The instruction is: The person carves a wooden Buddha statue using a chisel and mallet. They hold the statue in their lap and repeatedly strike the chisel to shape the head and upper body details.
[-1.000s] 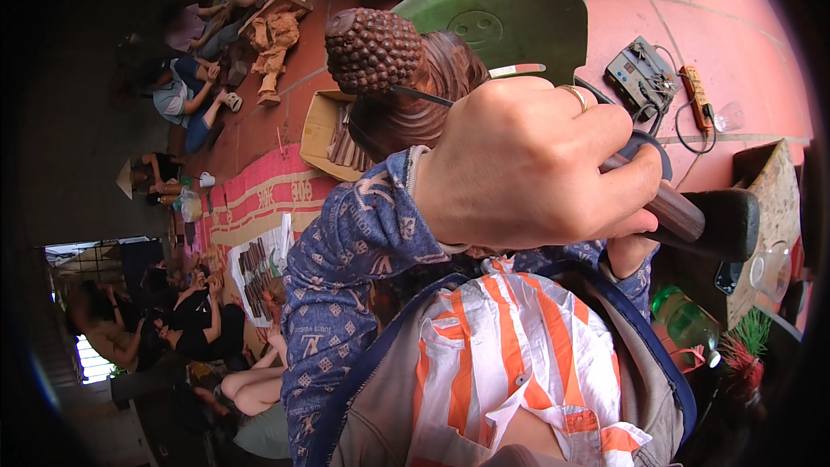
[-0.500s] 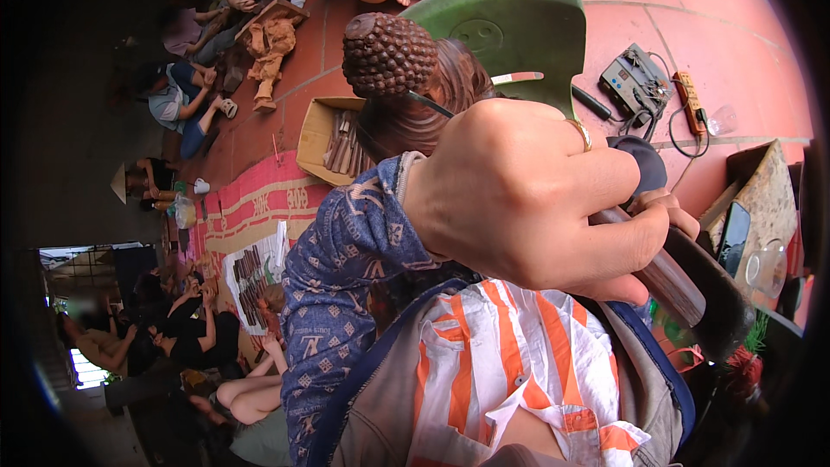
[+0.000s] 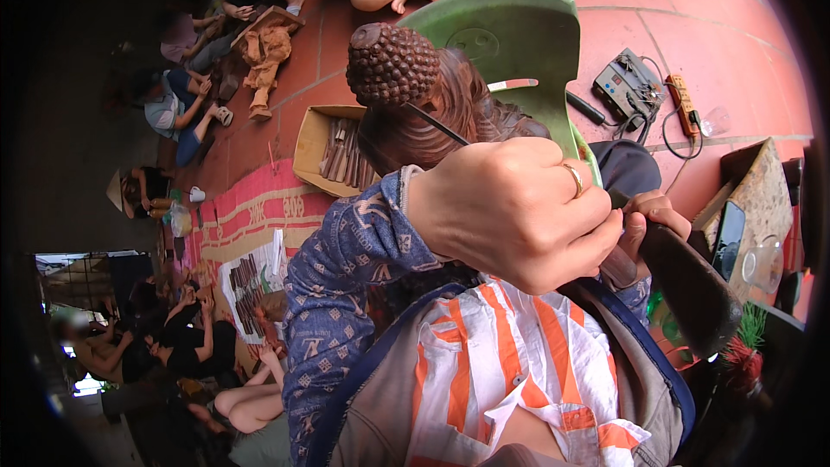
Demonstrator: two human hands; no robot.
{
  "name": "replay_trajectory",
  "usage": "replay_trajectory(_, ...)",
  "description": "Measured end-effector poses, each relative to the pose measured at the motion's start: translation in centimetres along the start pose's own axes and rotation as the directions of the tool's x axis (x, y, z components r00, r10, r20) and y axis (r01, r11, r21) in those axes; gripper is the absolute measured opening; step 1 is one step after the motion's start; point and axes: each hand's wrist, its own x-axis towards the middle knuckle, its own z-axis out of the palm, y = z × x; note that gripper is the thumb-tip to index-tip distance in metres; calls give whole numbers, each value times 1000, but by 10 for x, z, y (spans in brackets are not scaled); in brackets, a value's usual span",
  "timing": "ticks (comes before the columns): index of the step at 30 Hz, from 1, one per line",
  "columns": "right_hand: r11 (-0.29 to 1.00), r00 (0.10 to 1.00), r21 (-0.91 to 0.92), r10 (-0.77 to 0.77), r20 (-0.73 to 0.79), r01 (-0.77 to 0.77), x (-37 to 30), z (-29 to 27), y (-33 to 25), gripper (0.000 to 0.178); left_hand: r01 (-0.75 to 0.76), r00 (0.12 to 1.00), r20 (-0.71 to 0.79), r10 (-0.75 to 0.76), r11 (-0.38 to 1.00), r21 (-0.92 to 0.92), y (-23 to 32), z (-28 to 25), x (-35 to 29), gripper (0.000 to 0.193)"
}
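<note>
A dark carved wooden figure [image 3: 393, 65], its head covered in rounded knobs, leans on a green plastic chair [image 3: 536, 35]. My left hand [image 3: 519, 216], with a ring on one finger, is closed around a chisel [image 3: 439, 124]. The thin blade runs up to the figure's head, just below the knobs; whether it touches the wood I cannot tell. Most of the handle is hidden by the fist. Close beside it, my right hand [image 3: 659, 212] grips a dark wooden mallet [image 3: 692, 294], whose thick end points down to the right.
Beyond the figure, a cardboard box [image 3: 313, 151] holds several carving tools. More tools [image 3: 246, 290] lie on paper over a red mat [image 3: 259, 199]. To the right are a control box [image 3: 627, 86], a power strip [image 3: 683, 104] and a phone [image 3: 729, 233]. Several people sit at left and top.
My left hand has shifted down and left, baring more of the chisel's blade. My right hand shows more fully, and the mallet has swung slightly and sits closer to the left fist.
</note>
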Motion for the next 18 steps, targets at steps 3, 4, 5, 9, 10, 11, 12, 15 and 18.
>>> replay_trajectory(3, 1000, 1000, 29, 6, -23, -6, -1, 5, 1, 27, -25, 994, -111, 21, 999, -39, 5, 0, 6, 20)
replay_trajectory(4, 999, 1000, 33, 13, -4, -13, 1, 4, 1, 26, -15, 990, -138, 5, 997, -76, 6, -1, 8, 21)
replay_trajectory(5, 999, 1000, 52, 5, 6, -6, 3, 4, 1, 26, -4, 986, -164, -15, 993, -116, 7, -2, 9, 21)
replay_trajectory(9, 997, 1000, 77, 6, -9, -6, -1, 2, 1, 25, 7, 991, -133, -33, 982, -186, 6, 2, 6, 30)
replay_trajectory(10, 997, 1000, 73, 16, -17, -14, -3, 3, 1, 25, 16, 991, -131, -40, 984, -176, 6, 1, 5, 32)
replay_trajectory(11, 997, 1000, 73, 17, -13, -16, -3, 3, 1, 25, 24, 991, -129, -46, 986, -168, 7, 1, 4, 34)
replay_trajectory(12, 997, 1000, 73, 18, -9, -17, -4, 3, 2, 26, 33, 991, -120, -52, 988, -153, 7, 0, 2, 35)
replay_trajectory(15, 998, 1000, 63, 12, 22, -13, -3, 1, 1, 26, 51, 994, -83, -65, 986, -160, 3, -5, 1, 36)
replay_trajectory(18, 997, 999, 72, 6, 50, -10, -2, 2, -1, 27, 54, 995, -79, -68, 986, -159, 2, -8, 0, 36)
